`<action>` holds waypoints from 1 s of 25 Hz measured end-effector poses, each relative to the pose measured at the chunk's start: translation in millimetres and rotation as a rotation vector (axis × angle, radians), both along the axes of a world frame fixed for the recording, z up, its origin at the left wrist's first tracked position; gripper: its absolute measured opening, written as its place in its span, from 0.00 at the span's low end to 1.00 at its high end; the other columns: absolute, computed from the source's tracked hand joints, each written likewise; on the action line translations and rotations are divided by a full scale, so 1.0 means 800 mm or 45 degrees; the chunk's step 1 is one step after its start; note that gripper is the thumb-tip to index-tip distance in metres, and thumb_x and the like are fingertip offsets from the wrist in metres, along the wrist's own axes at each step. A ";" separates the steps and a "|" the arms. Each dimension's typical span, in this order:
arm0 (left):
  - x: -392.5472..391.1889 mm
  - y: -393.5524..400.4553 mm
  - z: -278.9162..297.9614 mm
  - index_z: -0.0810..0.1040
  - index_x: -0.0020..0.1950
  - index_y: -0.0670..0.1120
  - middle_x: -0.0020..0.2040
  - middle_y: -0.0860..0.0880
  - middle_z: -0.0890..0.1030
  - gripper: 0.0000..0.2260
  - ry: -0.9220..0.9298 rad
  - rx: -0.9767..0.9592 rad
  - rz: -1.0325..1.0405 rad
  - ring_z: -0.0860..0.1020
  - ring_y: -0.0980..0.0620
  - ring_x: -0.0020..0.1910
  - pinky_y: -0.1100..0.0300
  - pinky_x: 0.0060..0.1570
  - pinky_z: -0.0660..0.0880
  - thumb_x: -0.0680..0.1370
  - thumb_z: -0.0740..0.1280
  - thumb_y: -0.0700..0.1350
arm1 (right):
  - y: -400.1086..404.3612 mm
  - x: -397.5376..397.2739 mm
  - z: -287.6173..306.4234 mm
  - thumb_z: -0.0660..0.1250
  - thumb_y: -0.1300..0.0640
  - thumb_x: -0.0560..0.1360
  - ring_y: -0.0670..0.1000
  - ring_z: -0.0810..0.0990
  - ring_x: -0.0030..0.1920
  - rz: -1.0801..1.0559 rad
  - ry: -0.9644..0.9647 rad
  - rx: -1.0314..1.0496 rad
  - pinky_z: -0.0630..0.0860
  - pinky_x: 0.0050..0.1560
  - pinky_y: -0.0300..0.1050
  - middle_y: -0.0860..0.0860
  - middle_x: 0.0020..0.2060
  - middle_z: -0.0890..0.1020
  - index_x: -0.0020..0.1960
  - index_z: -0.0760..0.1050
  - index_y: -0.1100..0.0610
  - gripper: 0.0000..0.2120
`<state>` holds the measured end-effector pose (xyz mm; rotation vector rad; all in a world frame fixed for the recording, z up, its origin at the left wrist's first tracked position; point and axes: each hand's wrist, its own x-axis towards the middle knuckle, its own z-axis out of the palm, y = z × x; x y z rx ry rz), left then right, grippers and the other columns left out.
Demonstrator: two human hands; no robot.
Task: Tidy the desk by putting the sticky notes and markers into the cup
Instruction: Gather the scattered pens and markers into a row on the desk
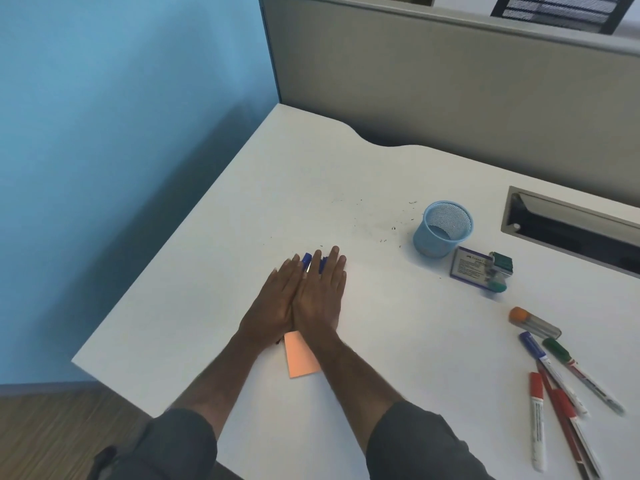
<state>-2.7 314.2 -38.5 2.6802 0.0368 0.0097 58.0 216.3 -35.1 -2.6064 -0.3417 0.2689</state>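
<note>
Little could be read. The small box (470, 268) beside the cup (442, 229) carried a white label edged in purple; a dark heading ran along its top and fine print filled the rest, all too blurred to make out. The markers (561, 386) at the right bore lines of small print along their white barrels, none of it legible. The glue stick (534, 322) showed no lettering that could be made out.
</note>
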 end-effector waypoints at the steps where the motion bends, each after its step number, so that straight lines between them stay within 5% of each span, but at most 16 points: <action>1: 0.001 0.001 0.002 0.49 0.81 0.41 0.82 0.48 0.49 0.32 0.004 0.037 -0.015 0.48 0.50 0.81 0.45 0.79 0.54 0.83 0.51 0.57 | -0.001 0.000 0.002 0.47 0.51 0.84 0.60 0.41 0.80 0.015 -0.013 -0.011 0.45 0.78 0.54 0.59 0.80 0.43 0.80 0.50 0.56 0.26; 5: 0.002 -0.005 0.018 0.53 0.79 0.36 0.81 0.41 0.53 0.37 0.016 0.111 -0.004 0.51 0.45 0.81 0.45 0.78 0.56 0.82 0.46 0.64 | -0.011 -0.002 0.012 0.49 0.52 0.84 0.61 0.43 0.79 0.051 -0.063 -0.030 0.48 0.78 0.57 0.60 0.80 0.45 0.80 0.51 0.57 0.27; 9: -0.002 -0.018 0.031 0.57 0.78 0.34 0.80 0.37 0.57 0.31 -0.008 0.249 0.074 0.55 0.40 0.80 0.43 0.77 0.59 0.83 0.59 0.53 | -0.031 0.000 0.029 0.50 0.51 0.84 0.62 0.47 0.79 0.078 -0.125 -0.041 0.51 0.77 0.58 0.61 0.79 0.49 0.80 0.53 0.60 0.27; 12: -0.001 -0.033 0.044 0.59 0.78 0.36 0.80 0.39 0.58 0.25 0.023 0.245 0.277 0.57 0.41 0.79 0.44 0.77 0.60 0.84 0.51 0.48 | -0.057 0.003 0.035 0.49 0.50 0.84 0.62 0.46 0.79 0.169 -0.185 -0.065 0.51 0.78 0.58 0.61 0.80 0.48 0.79 0.52 0.62 0.28; 17: -0.005 -0.035 0.045 0.58 0.78 0.34 0.79 0.37 0.58 0.29 0.064 0.290 0.386 0.59 0.37 0.79 0.42 0.76 0.61 0.83 0.39 0.50 | -0.096 0.011 0.044 0.47 0.49 0.84 0.61 0.46 0.80 0.167 -0.237 -0.099 0.51 0.78 0.57 0.60 0.80 0.49 0.79 0.52 0.62 0.28; 25: 0.008 -0.083 0.057 0.57 0.78 0.34 0.79 0.36 0.57 0.24 0.042 0.420 0.263 0.55 0.37 0.79 0.42 0.76 0.59 0.84 0.47 0.45 | -0.153 0.015 0.051 0.48 0.48 0.83 0.61 0.47 0.79 0.148 -0.293 -0.183 0.51 0.78 0.57 0.61 0.80 0.49 0.79 0.52 0.63 0.29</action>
